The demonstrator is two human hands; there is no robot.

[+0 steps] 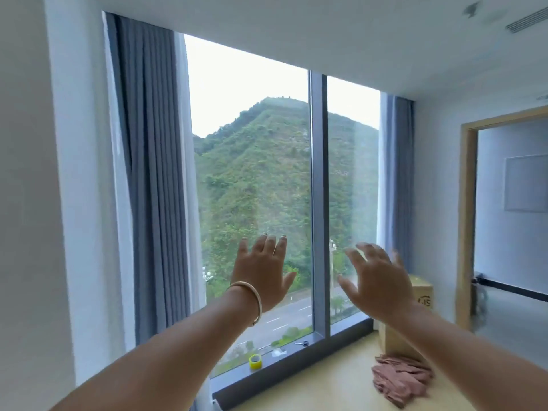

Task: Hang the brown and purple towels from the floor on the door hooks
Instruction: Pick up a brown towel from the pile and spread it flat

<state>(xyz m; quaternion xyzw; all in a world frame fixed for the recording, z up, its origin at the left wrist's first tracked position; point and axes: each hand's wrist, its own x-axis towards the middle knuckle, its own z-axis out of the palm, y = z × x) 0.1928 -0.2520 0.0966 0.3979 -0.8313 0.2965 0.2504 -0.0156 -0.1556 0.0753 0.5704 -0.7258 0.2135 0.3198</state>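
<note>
— Brown towel (401, 380) is lying crumpled on the floor at the lower right, just in front of the cardboard box (422, 295) by the window (252, 188). Nobody is touching it.

— And the hands?

— Both are being held up in front of the glass. The left hand (264, 274), the one with the bangle (252, 301) on its wrist, is spread wide, fingers straight. The right hand (375, 280) is showing open fingers too, slightly blurred, holding nothing.

— So where are we standing in the job?

— Right at the start, I'd say. Nothing is being carried, and I'm not seeing a purple towel or any hooks from here. There's a doorway (471, 218) off to the right, but the door itself isn't showing.

— Next move?

— Probably bending down and to the right, getting a hand round that brown heap, then looking for the purple one.

— Anything else about?

— A yellow tape roll (255, 361) is sitting on the sill.
</note>
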